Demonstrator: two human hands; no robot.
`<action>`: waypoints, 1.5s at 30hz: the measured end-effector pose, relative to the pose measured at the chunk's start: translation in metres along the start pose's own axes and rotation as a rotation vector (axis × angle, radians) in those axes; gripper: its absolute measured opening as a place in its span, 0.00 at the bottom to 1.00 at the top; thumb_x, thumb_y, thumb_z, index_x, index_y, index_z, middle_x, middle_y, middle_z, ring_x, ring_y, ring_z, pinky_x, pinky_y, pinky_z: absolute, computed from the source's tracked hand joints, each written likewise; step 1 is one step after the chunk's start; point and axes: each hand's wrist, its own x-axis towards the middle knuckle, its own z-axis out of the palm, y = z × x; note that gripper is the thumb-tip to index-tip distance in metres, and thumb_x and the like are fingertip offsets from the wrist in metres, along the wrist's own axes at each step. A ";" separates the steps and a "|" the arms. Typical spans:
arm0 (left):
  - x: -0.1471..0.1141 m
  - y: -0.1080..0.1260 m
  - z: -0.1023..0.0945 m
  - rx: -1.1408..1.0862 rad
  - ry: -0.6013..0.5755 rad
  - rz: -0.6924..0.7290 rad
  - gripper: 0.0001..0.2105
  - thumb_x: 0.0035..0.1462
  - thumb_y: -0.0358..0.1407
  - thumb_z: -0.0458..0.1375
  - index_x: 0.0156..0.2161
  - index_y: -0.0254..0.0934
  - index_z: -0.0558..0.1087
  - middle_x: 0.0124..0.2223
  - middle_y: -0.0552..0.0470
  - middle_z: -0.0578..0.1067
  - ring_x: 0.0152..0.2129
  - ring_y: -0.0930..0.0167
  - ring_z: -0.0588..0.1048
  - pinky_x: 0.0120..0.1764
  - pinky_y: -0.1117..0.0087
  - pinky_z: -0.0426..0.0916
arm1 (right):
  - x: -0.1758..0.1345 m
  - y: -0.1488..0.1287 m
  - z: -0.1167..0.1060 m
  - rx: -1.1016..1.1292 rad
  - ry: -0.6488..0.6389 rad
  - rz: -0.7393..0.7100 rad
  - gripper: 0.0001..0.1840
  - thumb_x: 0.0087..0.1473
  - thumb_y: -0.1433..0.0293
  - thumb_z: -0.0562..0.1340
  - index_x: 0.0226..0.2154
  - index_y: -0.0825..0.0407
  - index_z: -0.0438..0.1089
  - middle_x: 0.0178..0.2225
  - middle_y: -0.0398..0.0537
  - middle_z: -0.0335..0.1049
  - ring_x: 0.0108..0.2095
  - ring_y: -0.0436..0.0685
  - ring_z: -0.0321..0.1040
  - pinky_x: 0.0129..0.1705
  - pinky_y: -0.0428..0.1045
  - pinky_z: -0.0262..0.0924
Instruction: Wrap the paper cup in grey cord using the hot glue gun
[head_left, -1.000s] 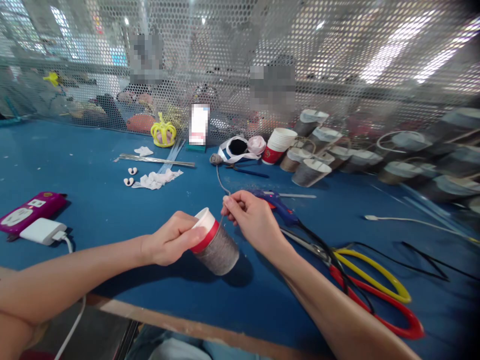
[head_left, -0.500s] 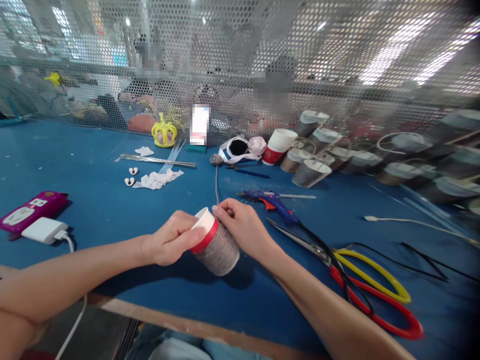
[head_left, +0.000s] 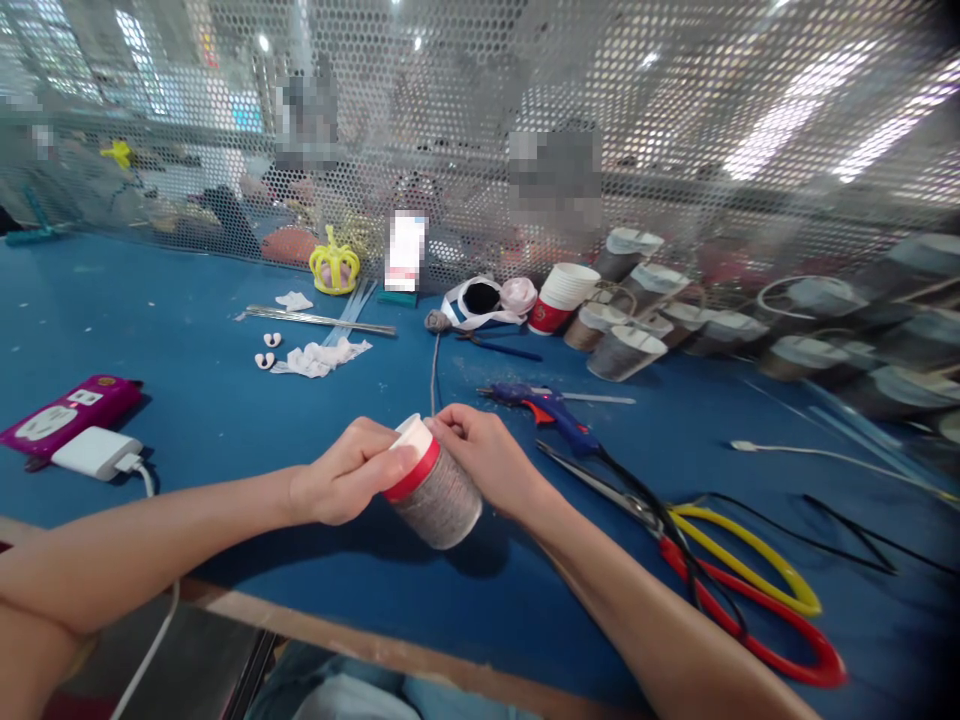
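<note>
Tilted over the near part of the table is a paper cup (head_left: 439, 500), wound with grey yarn up to a red band, its white rim bare. My left hand (head_left: 352, 470) is closed on the rim end, thumb outside and fingers toward the cup's mouth. At the cup's far side, my right hand (head_left: 480, 450) pinches the grey yarn (head_left: 434, 370) against the wall. That strand runs back to a small grey yarn ball (head_left: 436, 320) on the table. To the right of my right hand lie a blue glue gun (head_left: 547, 408) and large scissors (head_left: 637, 510) with red and yellow handles.
Yarn-wrapped cups (head_left: 628, 350) crowd the back right, beside stacked paper cups (head_left: 562, 295). A purple power strip (head_left: 71, 415) with a white charger (head_left: 97, 453) lies left. A phone (head_left: 406, 250) and yellow crown-shaped piece (head_left: 334, 265) stand before the perforated metal screen (head_left: 465, 100).
The view has shifted slightly. Both hands keep their hold on the cup and yarn, with hardly any movement between the frames.
</note>
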 end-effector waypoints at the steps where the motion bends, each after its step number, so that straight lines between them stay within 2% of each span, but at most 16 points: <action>1: 0.000 0.000 0.000 0.004 -0.002 -0.006 0.19 0.58 0.32 0.43 0.16 0.33 0.53 0.16 0.57 0.56 0.15 0.80 0.54 0.20 0.76 0.53 | 0.000 0.000 0.000 0.009 -0.004 0.001 0.12 0.49 0.64 0.53 0.22 0.54 0.64 0.19 0.41 0.62 0.20 0.48 0.55 0.20 0.43 0.49; 6: 0.000 0.000 0.000 0.013 -0.016 -0.007 0.19 0.58 0.32 0.43 0.16 0.34 0.53 0.16 0.57 0.56 0.15 0.79 0.54 0.20 0.75 0.53 | 0.000 0.002 0.003 0.061 -0.015 0.013 0.12 0.49 0.63 0.54 0.22 0.54 0.64 0.18 0.41 0.62 0.20 0.47 0.54 0.19 0.43 0.49; 10: 0.000 -0.003 -0.002 0.065 -0.042 0.034 0.18 0.58 0.32 0.42 0.17 0.34 0.54 0.17 0.56 0.58 0.17 0.78 0.55 0.22 0.74 0.54 | -0.001 0.001 -0.005 0.120 -0.043 0.031 0.19 0.52 0.59 0.51 0.21 0.55 0.65 0.19 0.42 0.63 0.20 0.47 0.57 0.22 0.44 0.54; 12: 0.001 -0.003 -0.004 0.097 -0.037 0.028 0.17 0.58 0.32 0.41 0.18 0.33 0.56 0.19 0.55 0.61 0.18 0.78 0.57 0.24 0.74 0.56 | -0.003 -0.002 -0.014 0.184 -0.106 0.053 0.23 0.53 0.57 0.48 0.23 0.55 0.67 0.22 0.45 0.66 0.24 0.49 0.62 0.26 0.45 0.57; 14: 0.002 -0.003 -0.006 0.129 -0.022 0.001 0.16 0.59 0.32 0.41 0.20 0.33 0.59 0.22 0.53 0.64 0.20 0.77 0.60 0.26 0.74 0.58 | -0.007 -0.005 -0.024 0.243 -0.227 0.053 0.24 0.53 0.55 0.47 0.29 0.55 0.69 0.28 0.48 0.70 0.30 0.51 0.66 0.31 0.46 0.60; 17: 0.003 -0.005 -0.009 0.185 -0.006 -0.029 0.16 0.59 0.34 0.40 0.25 0.32 0.64 0.26 0.50 0.67 0.24 0.75 0.63 0.30 0.72 0.59 | -0.011 -0.010 -0.035 0.217 -0.385 -0.001 0.21 0.48 0.56 0.55 0.39 0.53 0.66 0.35 0.48 0.70 0.35 0.53 0.67 0.34 0.48 0.61; 19: 0.004 -0.007 -0.011 0.194 -0.026 -0.065 0.17 0.59 0.36 0.40 0.26 0.30 0.65 0.28 0.48 0.67 0.25 0.74 0.63 0.31 0.72 0.60 | -0.012 -0.011 -0.036 0.164 -0.399 -0.028 0.22 0.45 0.60 0.60 0.43 0.52 0.63 0.38 0.48 0.70 0.36 0.54 0.67 0.36 0.49 0.62; 21: 0.006 -0.010 -0.011 0.140 -0.034 -0.189 0.17 0.58 0.39 0.42 0.27 0.29 0.66 0.27 0.50 0.67 0.24 0.75 0.62 0.31 0.72 0.60 | -0.013 -0.010 -0.034 0.078 -0.365 -0.052 0.23 0.45 0.62 0.61 0.45 0.52 0.62 0.39 0.48 0.69 0.37 0.56 0.67 0.38 0.51 0.62; 25: 0.010 -0.014 -0.009 -0.152 0.067 -0.555 0.16 0.52 0.43 0.50 0.29 0.29 0.68 0.24 0.54 0.66 0.21 0.77 0.61 0.26 0.75 0.58 | -0.014 -0.005 -0.024 -0.279 -0.148 -0.229 0.30 0.42 0.64 0.64 0.49 0.52 0.59 0.45 0.52 0.65 0.42 0.60 0.65 0.42 0.55 0.60; 28: 0.013 -0.015 -0.004 -0.308 0.139 -0.694 0.14 0.46 0.42 0.56 0.30 0.29 0.69 0.25 0.54 0.68 0.21 0.77 0.63 0.26 0.76 0.59 | -0.019 -0.003 -0.017 -0.450 -0.072 -0.351 0.32 0.42 0.65 0.64 0.50 0.53 0.57 0.45 0.54 0.64 0.44 0.61 0.62 0.45 0.56 0.58; 32: 0.014 -0.013 0.001 -0.343 0.181 -0.748 0.14 0.44 0.41 0.59 0.29 0.29 0.70 0.24 0.55 0.68 0.21 0.77 0.64 0.27 0.76 0.59 | -0.025 -0.003 -0.007 -0.546 -0.030 -0.396 0.35 0.43 0.65 0.64 0.53 0.51 0.54 0.42 0.54 0.64 0.42 0.62 0.63 0.43 0.58 0.59; 36: 0.013 -0.009 0.004 -0.272 0.193 -0.744 0.14 0.46 0.41 0.56 0.25 0.29 0.68 0.19 0.59 0.62 0.18 0.80 0.58 0.22 0.78 0.53 | -0.026 -0.002 -0.003 -0.580 -0.065 -0.362 0.39 0.41 0.62 0.64 0.55 0.49 0.51 0.39 0.53 0.63 0.41 0.62 0.63 0.41 0.60 0.60; 40: 0.014 -0.009 0.004 -0.228 0.196 -0.773 0.15 0.45 0.42 0.53 0.20 0.30 0.63 0.17 0.60 0.57 0.16 0.81 0.54 0.20 0.78 0.49 | -0.026 -0.002 -0.009 -0.473 -0.102 -0.376 0.38 0.42 0.61 0.64 0.55 0.49 0.53 0.45 0.53 0.61 0.45 0.60 0.60 0.46 0.56 0.57; 43: 0.015 -0.010 0.003 -0.183 0.193 -0.785 0.16 0.46 0.43 0.52 0.20 0.30 0.63 0.17 0.59 0.58 0.16 0.80 0.54 0.20 0.77 0.50 | -0.023 -0.002 -0.030 -0.414 0.065 -0.339 0.24 0.47 0.59 0.59 0.47 0.49 0.63 0.42 0.51 0.65 0.38 0.56 0.65 0.41 0.52 0.60; 45: 0.014 -0.011 0.002 -0.125 0.190 -0.767 0.16 0.47 0.44 0.51 0.20 0.30 0.63 0.17 0.58 0.58 0.16 0.79 0.55 0.20 0.77 0.50 | -0.018 0.000 -0.052 -0.480 0.227 -0.218 0.16 0.50 0.59 0.55 0.37 0.51 0.69 0.33 0.49 0.70 0.29 0.55 0.66 0.34 0.50 0.60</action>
